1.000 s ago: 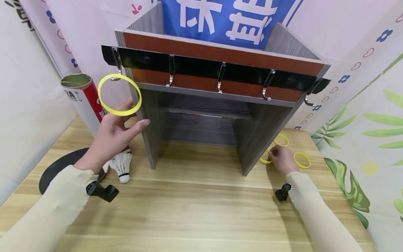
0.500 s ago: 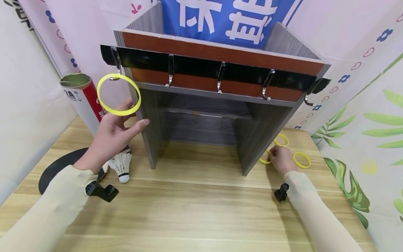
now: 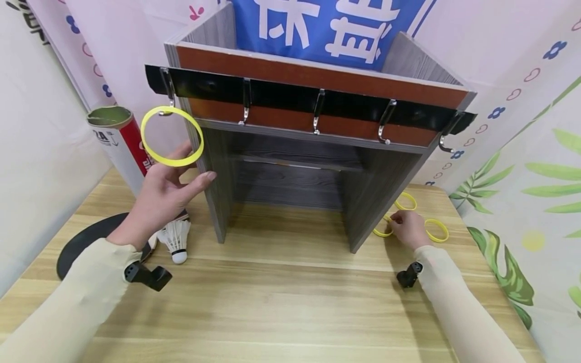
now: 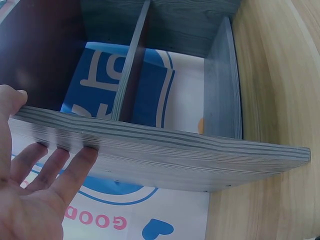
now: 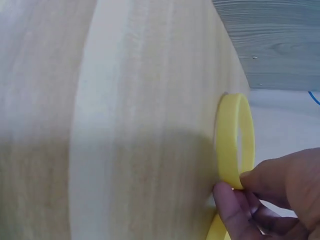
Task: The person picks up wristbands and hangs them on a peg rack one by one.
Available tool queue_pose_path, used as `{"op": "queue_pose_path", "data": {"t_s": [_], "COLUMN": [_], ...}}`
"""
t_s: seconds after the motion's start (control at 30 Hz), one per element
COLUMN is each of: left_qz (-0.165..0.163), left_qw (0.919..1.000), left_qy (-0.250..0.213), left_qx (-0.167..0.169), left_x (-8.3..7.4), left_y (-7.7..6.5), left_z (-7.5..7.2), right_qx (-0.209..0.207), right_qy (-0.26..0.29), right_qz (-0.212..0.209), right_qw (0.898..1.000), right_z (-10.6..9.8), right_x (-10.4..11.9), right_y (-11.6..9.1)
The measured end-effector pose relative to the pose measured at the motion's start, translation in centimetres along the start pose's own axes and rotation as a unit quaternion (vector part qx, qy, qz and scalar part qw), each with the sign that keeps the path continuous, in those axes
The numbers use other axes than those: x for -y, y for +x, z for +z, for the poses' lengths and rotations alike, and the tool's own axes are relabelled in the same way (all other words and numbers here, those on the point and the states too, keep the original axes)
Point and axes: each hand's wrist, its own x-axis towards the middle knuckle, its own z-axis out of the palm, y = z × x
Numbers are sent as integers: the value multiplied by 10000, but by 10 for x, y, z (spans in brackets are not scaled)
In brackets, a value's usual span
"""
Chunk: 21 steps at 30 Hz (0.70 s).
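- The person's right hand (image 3: 408,229) is closing on a thin yellow circular band (image 5: 228,140), pinching its near edge between thumb and fingers.
- That pinched band is extending beyond the fingertips, toward the cabinet side, low at the pale wood-grain table (image 3: 290,302); whether it is touching the tabletop cannot be told.
- Two more yellow circular bands are lying near this hand: one farther back (image 3: 415,201), the other just beside its outer side (image 3: 447,233).
- The person's left hand (image 3: 165,189) is gripping the side panel of a grey wood-grain cabinet with a reddish-brown front board (image 3: 313,73), thumb and fingers on opposite sides.
- Just above that hand, a yellow circular band (image 3: 172,163) is hanging from the leftmost silver metal hook (image 3: 169,83), overlapping the fingers in the head view.
- A white feathered shuttlecock (image 3: 174,237) is lying near the left wrist.
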Motion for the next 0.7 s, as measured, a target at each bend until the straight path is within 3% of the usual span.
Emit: {"op": "queue_pose_path", "data": {"t_s": [0.2,0.57,0.7], "left_qz": [69,36,13], "left_qw": [10000,10000,10000], "left_qy": [-42,33,58], "left_qx": [-7,-15,-13], "left_x": [1,0,-1], "left_y": [0,0,0], "left_z": [0,0,0], "right_qx": [5,-313,-310], "right_qy": [532,780,1118], "right_qz": [190,249,355], "right_qw": [9984,9961,9926], "right_z": [-5,-5,-5], "right_x": [-1,-6,-6], "right_y": [-5,-10,-11]}}
